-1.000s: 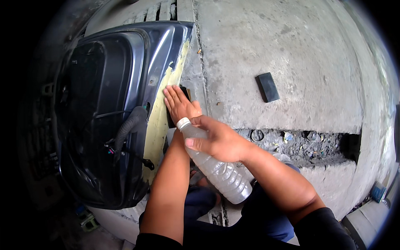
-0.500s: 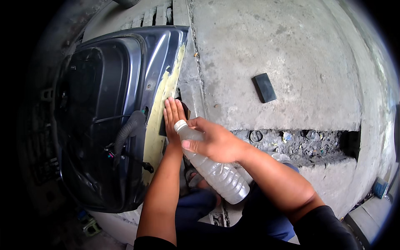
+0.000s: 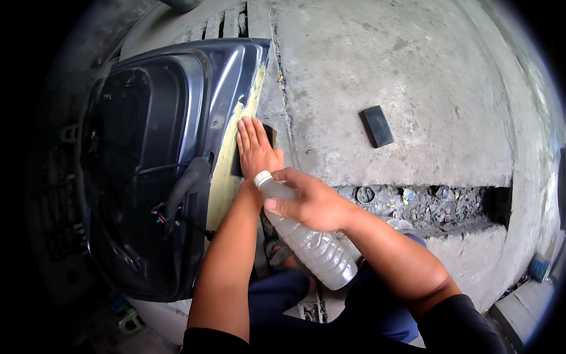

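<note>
A dark car door panel [image 3: 203, 88] lies at the left, with a strip of pale yellow filler [image 3: 227, 171] along its right edge. My left hand [image 3: 256, 147] is laid flat on that edge, its fingers stretched out and side by side. Beneath it shows a dark sheet [image 3: 237, 165] that looks like sandpaper, mostly covered by the hand. In my right hand [image 3: 315, 203] is a clear plastic bottle [image 3: 321, 253] with a white cap, gripped near its neck and tilted, the cap close to my left wrist. How much liquid it contains is unclear.
On the concrete floor [image 3: 413, 71] to the right lies a black rectangular block [image 3: 377, 126]. A debris-filled trench [image 3: 424, 203] crosses the floor at right. A ribbed hose [image 3: 187, 187] and cables stick out of the door panel. A blue can [image 3: 539, 267] stands at the far right.
My left hand has slid forward along the filler edge, away from me. My right hand keeps its grip on the bottle, which has shifted slightly right in view.
</note>
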The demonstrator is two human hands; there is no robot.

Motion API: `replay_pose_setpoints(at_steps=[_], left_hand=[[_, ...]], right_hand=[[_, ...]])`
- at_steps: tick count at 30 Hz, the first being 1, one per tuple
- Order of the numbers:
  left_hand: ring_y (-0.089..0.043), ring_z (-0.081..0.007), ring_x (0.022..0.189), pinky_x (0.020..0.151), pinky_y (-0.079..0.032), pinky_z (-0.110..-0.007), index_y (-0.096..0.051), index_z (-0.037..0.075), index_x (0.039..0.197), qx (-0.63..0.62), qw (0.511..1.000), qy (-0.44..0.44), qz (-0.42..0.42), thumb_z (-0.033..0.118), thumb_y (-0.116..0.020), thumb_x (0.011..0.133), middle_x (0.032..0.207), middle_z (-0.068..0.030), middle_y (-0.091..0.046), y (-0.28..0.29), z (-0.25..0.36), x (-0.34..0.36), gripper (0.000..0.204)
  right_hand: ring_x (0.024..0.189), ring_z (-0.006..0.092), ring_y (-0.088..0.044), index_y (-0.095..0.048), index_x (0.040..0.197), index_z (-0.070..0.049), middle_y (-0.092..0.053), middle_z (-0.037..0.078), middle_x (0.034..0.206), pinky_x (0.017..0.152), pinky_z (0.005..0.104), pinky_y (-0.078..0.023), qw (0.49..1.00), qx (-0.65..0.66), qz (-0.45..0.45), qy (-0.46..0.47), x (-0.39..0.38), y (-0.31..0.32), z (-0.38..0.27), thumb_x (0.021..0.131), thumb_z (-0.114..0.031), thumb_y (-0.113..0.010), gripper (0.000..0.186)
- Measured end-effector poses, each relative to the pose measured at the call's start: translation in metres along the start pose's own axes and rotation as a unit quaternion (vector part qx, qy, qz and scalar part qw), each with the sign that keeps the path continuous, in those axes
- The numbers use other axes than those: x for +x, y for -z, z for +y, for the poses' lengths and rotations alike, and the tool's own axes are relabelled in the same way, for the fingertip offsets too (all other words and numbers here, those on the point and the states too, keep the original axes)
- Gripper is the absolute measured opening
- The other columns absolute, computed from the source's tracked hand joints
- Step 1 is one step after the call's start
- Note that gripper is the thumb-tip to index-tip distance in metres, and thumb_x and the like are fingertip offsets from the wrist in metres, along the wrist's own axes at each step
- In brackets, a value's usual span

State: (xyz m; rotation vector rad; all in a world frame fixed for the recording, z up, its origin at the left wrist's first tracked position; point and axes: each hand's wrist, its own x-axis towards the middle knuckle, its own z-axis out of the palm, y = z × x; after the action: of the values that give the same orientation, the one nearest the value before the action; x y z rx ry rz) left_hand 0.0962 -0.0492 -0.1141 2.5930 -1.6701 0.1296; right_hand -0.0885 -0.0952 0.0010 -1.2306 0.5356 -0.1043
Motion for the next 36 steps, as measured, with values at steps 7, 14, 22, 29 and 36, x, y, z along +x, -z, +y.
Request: replay_pose_setpoints(at_steps=[7,14,22,29,36], left_hand=[[-0.015,-0.0439,0.147,0.118,-0.022,-0.053,-0.033,-0.011,0.142,-0.062,0.99,-0.104,0.075,0.012,-0.05,0.082,0.155,-0.0292,-0.023,-0.023,-0.041,-0.036,0.067],[-0.03,-0.0428,0.141,0.118,-0.024,-0.051,-0.033,-0.01,0.143,-0.131,0.985,-0.034,0.111,0.009,-0.048,0.079,0.147,-0.025,-0.036,-0.004,-0.02,-0.009,0.068],[-0.023,-0.0357,0.148,0.119,-0.022,-0.048,-0.028,-0.001,0.15,0.048,0.997,0.059,0.021,0.036,-0.044,0.096,0.158,-0.0193,-0.026,-0.016,-0.017,-0.12,0.068],[-0.019,-0.033,0.149,0.121,-0.018,-0.046,-0.026,-0.002,0.151,-0.046,0.998,0.04,0.035,0.027,-0.053,0.087,0.159,-0.018,-0.024,-0.008,-0.029,-0.056,0.075],[-0.015,-0.0315,0.15,0.122,-0.013,-0.045,-0.025,-0.001,0.151,-0.002,0.996,0.084,-0.024,0.028,-0.048,0.092,0.16,-0.0171,-0.021,-0.013,-0.043,-0.135,0.07]], right_hand=[[0.095,0.0244,-0.063,-0.051,0.131,0.002,-0.065,0.018,0.103,0.084,0.0343,-0.049,1.0,-0.004,-0.012,-0.01,0.004,-0.002,0.005,0.088,-0.036,-0.072,0.061],[0.096,0.0274,-0.064,-0.051,0.13,0.002,-0.065,0.02,0.103,0.085,0.0357,-0.049,1.0,-0.017,-0.013,-0.001,0.007,-0.011,0.003,0.088,-0.039,-0.072,0.063],[0.111,0.023,-0.057,-0.045,0.134,0.004,-0.061,0.018,0.118,0.095,0.0353,-0.046,0.998,-0.021,-0.046,-0.035,0.01,-0.005,0.0,0.091,-0.034,-0.071,0.063],[0.101,0.0248,-0.063,-0.051,0.129,0.003,-0.066,0.02,0.107,0.088,0.0348,-0.048,0.997,-0.014,-0.062,-0.042,0.018,-0.025,0.012,0.087,-0.037,-0.073,0.062],[0.103,0.0237,-0.061,-0.051,0.129,0.003,-0.065,0.018,0.111,0.09,0.0335,-0.047,0.991,-0.016,-0.09,-0.093,0.017,-0.02,0.007,0.087,-0.037,-0.074,0.062]])
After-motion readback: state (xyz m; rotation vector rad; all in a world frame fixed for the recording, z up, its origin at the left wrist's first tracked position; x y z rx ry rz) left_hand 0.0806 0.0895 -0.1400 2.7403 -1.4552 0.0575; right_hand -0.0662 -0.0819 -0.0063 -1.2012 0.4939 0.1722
